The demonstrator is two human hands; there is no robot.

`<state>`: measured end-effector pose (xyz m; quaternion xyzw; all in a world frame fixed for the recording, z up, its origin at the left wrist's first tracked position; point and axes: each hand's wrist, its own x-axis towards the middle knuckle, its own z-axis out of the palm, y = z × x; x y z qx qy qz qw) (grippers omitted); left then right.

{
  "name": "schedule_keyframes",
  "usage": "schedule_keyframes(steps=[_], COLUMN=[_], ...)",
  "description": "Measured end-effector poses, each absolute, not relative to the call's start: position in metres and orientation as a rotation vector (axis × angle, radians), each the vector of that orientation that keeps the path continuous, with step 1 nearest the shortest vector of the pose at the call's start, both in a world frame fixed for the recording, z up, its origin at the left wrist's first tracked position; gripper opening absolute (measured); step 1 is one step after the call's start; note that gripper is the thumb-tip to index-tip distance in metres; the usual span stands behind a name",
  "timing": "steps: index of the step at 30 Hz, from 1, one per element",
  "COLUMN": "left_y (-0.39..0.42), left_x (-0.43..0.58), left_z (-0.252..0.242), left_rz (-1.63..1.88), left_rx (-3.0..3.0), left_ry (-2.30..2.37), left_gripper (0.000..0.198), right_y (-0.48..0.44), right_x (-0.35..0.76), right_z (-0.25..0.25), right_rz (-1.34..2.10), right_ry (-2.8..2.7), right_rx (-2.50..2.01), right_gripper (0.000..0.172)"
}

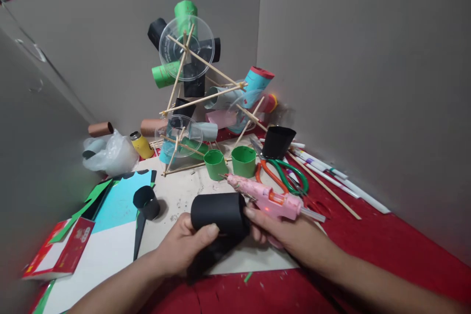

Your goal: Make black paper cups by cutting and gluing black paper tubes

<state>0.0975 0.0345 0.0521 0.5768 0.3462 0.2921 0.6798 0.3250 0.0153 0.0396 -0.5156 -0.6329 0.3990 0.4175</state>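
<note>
A black paper tube (217, 212) lies sideways in my left hand (187, 240), whose thumb presses on its near side. My right hand (279, 230) is closed round a pink hot glue gun (270, 196), its nozzle pointing left above the tube. The fingertips of that hand also reach the tube's right end; part of the grip is hidden. Just beyond stand two green paper cups (243, 162). A short black paper cup (146, 202) sits left of my left hand, and a larger black one (278, 141) is at the back right.
A stick frame (206, 100) bearing clear plastic discs and coloured paper cups rises behind. Scissors (272, 176) and green-handled pliers (300, 184) lie at right, near white sticks (331, 171). Left are coloured paper sheets (117, 201), a red box (69, 250) and a plastic bag (117, 152).
</note>
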Motion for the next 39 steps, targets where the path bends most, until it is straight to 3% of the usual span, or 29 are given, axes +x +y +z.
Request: schedule_keyframes(steps=[4, 11, 15, 24, 33, 39], left_y=[0.035, 0.023, 0.023, 0.022, 0.022, 0.025], left_x=[0.082, 0.049, 0.048, 0.05, 0.049, 0.042], left_z=[0.051, 0.038, 0.029, 0.02, 0.019, 0.028], left_rz=[0.789, 0.863, 0.884, 0.851, 0.82, 0.836], left_rx=[0.95, 0.655, 0.619, 0.631, 0.671, 1.073], left_ry=[0.78, 0.845, 0.867, 0.845, 0.871, 1.032], left_gripper=[0.04, 0.033, 0.036, 0.031, 0.032, 0.03], right_y=[0.013, 0.005, 0.0, 0.009, 0.011, 0.015], right_x=[0.333, 0.34, 0.335, 0.339, 0.328, 0.329], right_z=[0.035, 0.043, 0.034, 0.029, 0.008, -0.001], right_rz=[1.185, 0.978, 0.862, 0.744, 0.391, 0.308], right_ry=[-1.431, -1.687, -1.826, -2.131, -2.145, -2.145], right_rx=[-1.3, -1.082, -1.073, -0.975, -0.805, -0.768], right_gripper=[0.042, 0.024, 0.023, 0.021, 0.021, 0.023])
